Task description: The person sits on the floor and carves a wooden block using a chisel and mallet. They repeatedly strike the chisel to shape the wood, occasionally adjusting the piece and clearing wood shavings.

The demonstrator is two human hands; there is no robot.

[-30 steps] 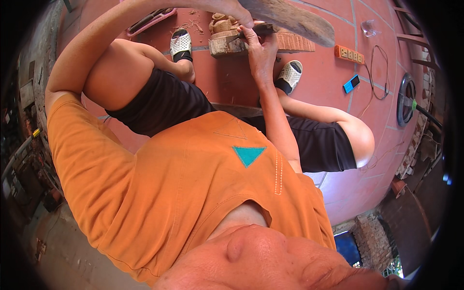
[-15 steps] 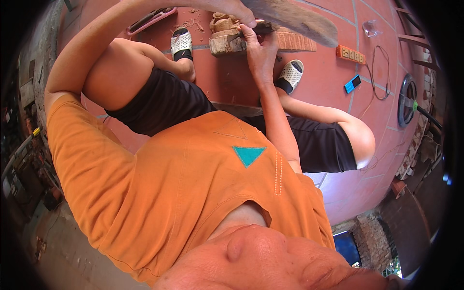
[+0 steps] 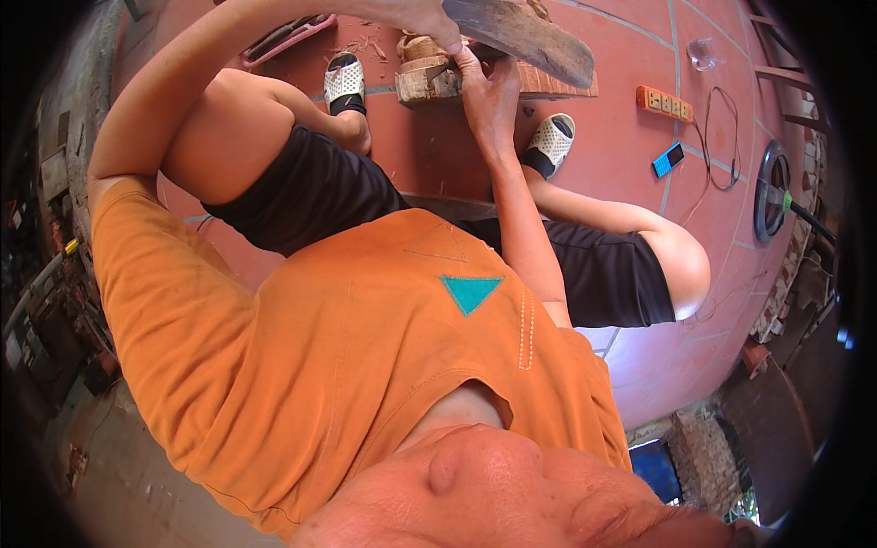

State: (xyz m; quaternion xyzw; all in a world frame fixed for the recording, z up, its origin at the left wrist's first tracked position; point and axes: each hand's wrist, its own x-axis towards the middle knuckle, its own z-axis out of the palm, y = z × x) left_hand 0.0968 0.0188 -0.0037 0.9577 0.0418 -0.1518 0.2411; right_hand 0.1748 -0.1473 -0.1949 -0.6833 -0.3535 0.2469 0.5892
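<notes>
My left hand (image 3: 427, 20) reaches over from the left at the top of the view, closed at the near end of a long flat wooden bar (image 3: 525, 38); its fingers are partly hidden there. The bar slants down to the right. Just below it, my right hand (image 3: 493, 96) is closed, its thumb up against my left thumb. Whatever lies within my right fingers is hidden. Under both hands is a carved wooden block (image 3: 429, 80) with rounded shapes on its left end, resting low between my feet. Its right part (image 3: 557, 82) shows from below the bar.
Wood shavings (image 3: 365, 44) lie beside a pink-edged object (image 3: 288, 38). On the red tiled floor to the right are an orange power strip (image 3: 664, 103) with a cable (image 3: 722, 173), a blue phone (image 3: 668, 160), a clear cup (image 3: 702, 55) and a round black object (image 3: 772, 190).
The wooden bar has shifted left, covering less of the floor on the right. My left hand has moved slightly left with it. My right hand stays almost in place.
</notes>
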